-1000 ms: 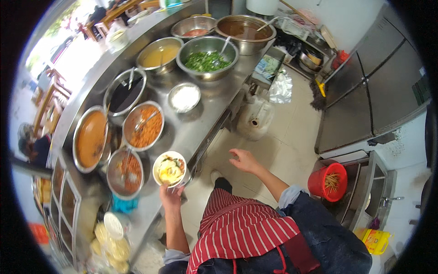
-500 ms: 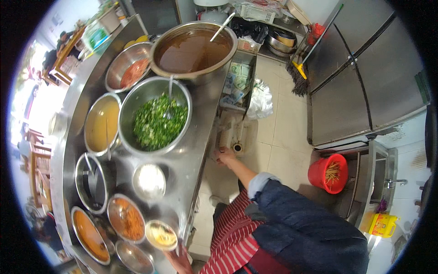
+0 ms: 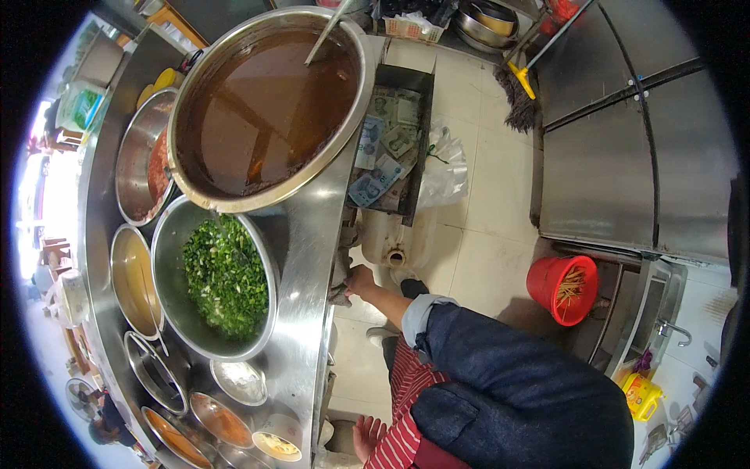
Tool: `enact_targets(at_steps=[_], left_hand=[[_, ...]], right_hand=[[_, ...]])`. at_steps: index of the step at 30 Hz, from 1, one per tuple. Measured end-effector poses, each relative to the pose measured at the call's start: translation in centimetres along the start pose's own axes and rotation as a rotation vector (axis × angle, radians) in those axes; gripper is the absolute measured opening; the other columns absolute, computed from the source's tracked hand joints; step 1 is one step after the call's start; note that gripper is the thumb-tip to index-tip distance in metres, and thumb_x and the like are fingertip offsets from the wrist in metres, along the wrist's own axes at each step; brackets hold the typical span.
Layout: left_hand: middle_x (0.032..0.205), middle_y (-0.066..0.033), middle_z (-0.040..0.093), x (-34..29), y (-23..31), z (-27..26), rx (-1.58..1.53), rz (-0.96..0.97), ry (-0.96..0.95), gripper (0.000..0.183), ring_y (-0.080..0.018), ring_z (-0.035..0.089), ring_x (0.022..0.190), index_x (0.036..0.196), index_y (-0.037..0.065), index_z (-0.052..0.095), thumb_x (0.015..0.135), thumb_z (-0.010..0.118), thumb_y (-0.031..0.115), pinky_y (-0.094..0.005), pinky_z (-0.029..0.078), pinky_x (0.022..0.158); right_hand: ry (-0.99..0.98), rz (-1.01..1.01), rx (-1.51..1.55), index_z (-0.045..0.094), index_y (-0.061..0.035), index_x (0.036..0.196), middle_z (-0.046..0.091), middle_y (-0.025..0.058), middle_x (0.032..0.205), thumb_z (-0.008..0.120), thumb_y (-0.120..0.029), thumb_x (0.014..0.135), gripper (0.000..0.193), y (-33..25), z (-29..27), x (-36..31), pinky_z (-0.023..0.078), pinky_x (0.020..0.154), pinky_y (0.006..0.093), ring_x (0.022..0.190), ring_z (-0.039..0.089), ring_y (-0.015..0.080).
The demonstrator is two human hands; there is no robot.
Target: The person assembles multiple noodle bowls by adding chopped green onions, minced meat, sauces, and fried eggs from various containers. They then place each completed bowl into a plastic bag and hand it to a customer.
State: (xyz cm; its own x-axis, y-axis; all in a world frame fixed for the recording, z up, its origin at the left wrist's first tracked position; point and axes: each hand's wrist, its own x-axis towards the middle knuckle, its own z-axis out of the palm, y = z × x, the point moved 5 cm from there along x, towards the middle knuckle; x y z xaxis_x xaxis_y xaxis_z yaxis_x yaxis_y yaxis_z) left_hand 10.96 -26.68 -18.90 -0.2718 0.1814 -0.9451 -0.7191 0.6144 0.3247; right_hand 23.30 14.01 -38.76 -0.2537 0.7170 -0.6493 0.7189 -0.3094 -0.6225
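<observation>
My right hand [image 3: 359,281] reaches to the counter's edge, its fingers closed on a grey cloth [image 3: 339,275] hanging there. My left hand [image 3: 368,438] is low by the striped apron [image 3: 406,383], fingers apart and holding nothing. Nearest it on the counter is a small white tub [image 3: 279,431] with yellowish contents. Just beyond the cloth, a pulled-out drawer [image 3: 427,113] holds several banknotes [image 3: 383,173]. On the steel counter [image 3: 301,258], a deep bowl [image 3: 273,305] holds chopped green onions [image 3: 223,277].
A large pot [image 3: 355,117] of brown sauce with a spoon in it stands at the far end. More bowls line the counter's left side. Plastic bags [image 3: 449,168] hang beside the drawer. Right of me are a red bucket [image 3: 541,285], a mop [image 3: 516,98] and steel cabinets [image 3: 598,164].
My view has shifted, bringing the pot and drawer closer. My right hand has come to the cloth at the counter edge. My left hand has drawn away from the small tub.
</observation>
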Motion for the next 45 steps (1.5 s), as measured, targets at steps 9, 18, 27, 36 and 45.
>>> enact_targets(at_steps=[9,18,27,36,45], left_hand=[[0.128,-0.0179,0.041,-2.6,3.5,6.0,0.083,0.034,0.134,0.065,-0.0343,0.043,0.115,0.133,0.004,0.036,0.084,0.055,0.042,-0.0473,0.037,0.096],[0.112,-0.0133,0.054,-0.4,3.3,5.5,0.168,0.044,0.138,0.053,-0.0300,0.054,0.099,0.124,0.004,0.046,0.085,0.058,0.038,-0.0414,0.045,0.083],[0.088,-0.0089,0.064,2.5,-2.9,-4.0,0.897,-0.135,0.257,0.051,-0.0232,0.062,0.083,0.114,0.005,0.057,0.081,0.058,0.044,-0.0348,0.049,0.073],[0.087,-0.0102,0.065,0.7,-2.6,-0.7,0.995,-0.163,0.249,0.053,-0.0225,0.063,0.084,0.112,0.004,0.058,0.080,0.058,0.046,-0.0342,0.049,0.073],[0.086,-0.0114,0.066,-1.2,-2.3,-0.7,1.166,-0.168,0.182,0.054,-0.0218,0.063,0.084,0.111,0.004,0.059,0.078,0.058,0.048,-0.0335,0.049,0.074]], right_hand=[[0.090,0.079,0.208,0.063,0.0025,0.073,0.063,0.0103,0.057,0.075,-0.031,0.066,0.036,1.9,-1.0,0.5,0.053,0.061,0.0274,0.058,0.065,0.0196],[0.668,0.445,0.396,0.043,-0.0010,0.119,0.056,0.0186,0.105,0.072,-0.026,0.068,0.064,18.9,-15.4,-3.7,0.046,0.081,0.0391,0.097,0.056,0.0325],[1.026,-0.003,0.988,0.022,0.0020,0.132,0.043,0.0183,0.126,0.083,-0.023,0.060,0.097,23.2,-25.1,2.3,0.038,0.093,0.0372,0.113,0.046,0.0289],[1.256,0.371,0.474,0.061,-0.0011,0.099,0.066,0.0136,0.089,0.080,-0.039,0.055,0.061,22.5,-26.6,2.8,0.047,0.075,0.0367,0.084,0.063,0.0311],[0.824,0.460,0.049,0.058,-0.0032,0.089,0.061,0.0124,0.083,0.070,-0.024,0.065,0.034,27.0,-25.8,1.9,0.043,0.062,0.0339,0.072,0.055,0.0260]])
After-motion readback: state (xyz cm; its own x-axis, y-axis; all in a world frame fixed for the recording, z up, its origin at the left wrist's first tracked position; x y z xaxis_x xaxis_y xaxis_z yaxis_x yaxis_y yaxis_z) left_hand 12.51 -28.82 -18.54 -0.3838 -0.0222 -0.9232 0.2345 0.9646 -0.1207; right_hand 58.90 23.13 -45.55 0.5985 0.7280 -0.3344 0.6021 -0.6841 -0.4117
